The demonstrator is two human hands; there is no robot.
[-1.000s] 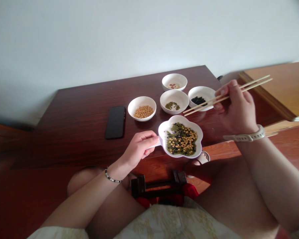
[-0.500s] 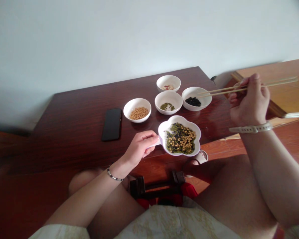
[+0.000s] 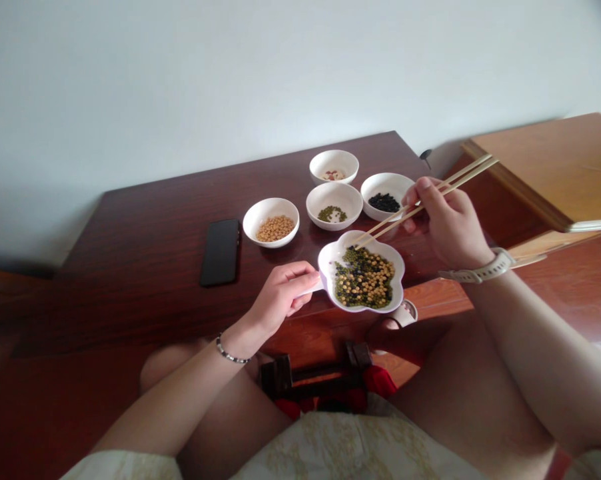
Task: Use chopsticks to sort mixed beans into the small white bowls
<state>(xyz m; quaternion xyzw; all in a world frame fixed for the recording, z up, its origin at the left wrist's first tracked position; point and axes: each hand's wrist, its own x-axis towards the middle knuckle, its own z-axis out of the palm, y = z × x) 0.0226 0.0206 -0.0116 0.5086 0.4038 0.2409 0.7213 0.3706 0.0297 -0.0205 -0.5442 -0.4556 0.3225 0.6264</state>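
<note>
My left hand (image 3: 284, 293) is closed around the handle of a white flower-shaped dish (image 3: 397, 257), which holds mixed green, black and tan beans (image 3: 364, 278). A pair of chopsticks (image 3: 453, 181) is gripped in my right hand (image 3: 448, 217). Their tips point down to the beans near the dish's far rim; whether a bean sits between them is too small to tell. Behind the dish stand a bowl of black beans (image 3: 384, 203), a bowl of green beans (image 3: 332, 214), a bowl of tan beans (image 3: 275, 229) and a bowl with reddish and white pieces (image 3: 334, 175).
A black phone (image 3: 220, 253) lies on the dark wooden table (image 3: 150, 233), left of the bowls. A lighter wooden table (image 3: 555, 160) stands at the right. The pale wall (image 3: 230, 80) rises behind. My knees are under and beside the dish, with a small dark stool (image 3: 315, 380) below.
My right hand has moved left and toward me, carrying the chopstick tips from the black-bean bowl to the flower-shaped dish. My left hand and the dish have stayed nearly still.
</note>
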